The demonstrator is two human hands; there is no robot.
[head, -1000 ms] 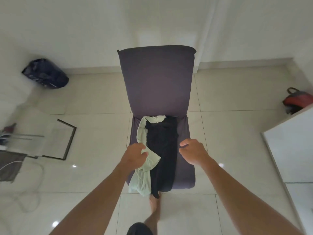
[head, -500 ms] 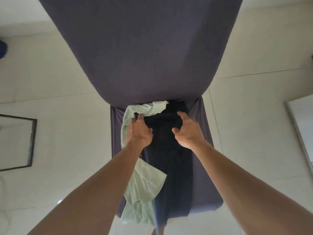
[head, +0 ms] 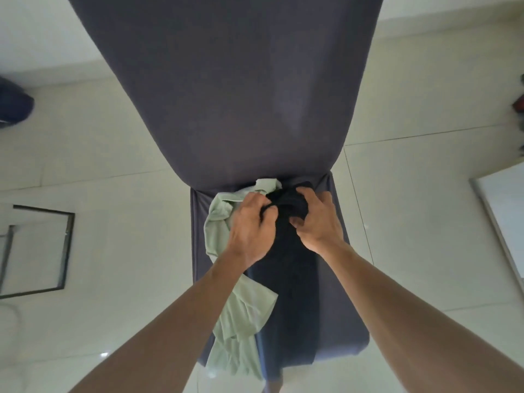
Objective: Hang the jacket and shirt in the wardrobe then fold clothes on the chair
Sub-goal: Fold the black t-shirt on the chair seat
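Nearest the viewer, at the chair's front edge: two bare forearms reaching forward over the seat.

Item: pale green garment (head: 226, 330). Lies along the left side of the chair seat, its lower end hanging over the front edge toward the floor, its upper end bunched at the foot of the backrest. Crumpled, not folded.

Item: dark garment (head: 295, 293). Lies lengthwise down the middle of the seat, just beside the green one and partly over it, also hanging off the front edge. Its top end is gathered into a bunch at the back of the seat.

Item: left hand (head: 251, 231). Fingers curled into the bunched top of the dark garment, close against the green cloth.

Item: right hand (head: 319, 222). Thumb and fingers clamped on the same dark bunch from the other side. The hands sit close together, almost touching.

Item: chair (head: 340, 307). Dark grey fabric cover; the tall backrest rises directly behind the hands.

Beyond the chair: pale tiled floor (head: 113, 143); a dark-framed panel (head: 66, 251) on the floor to the chair's left.

Step in hand, judged: the folding part, starting with the dark garment.

Next move, judged: lift it clear of the green one, find its edges, and spread it flat before folding.
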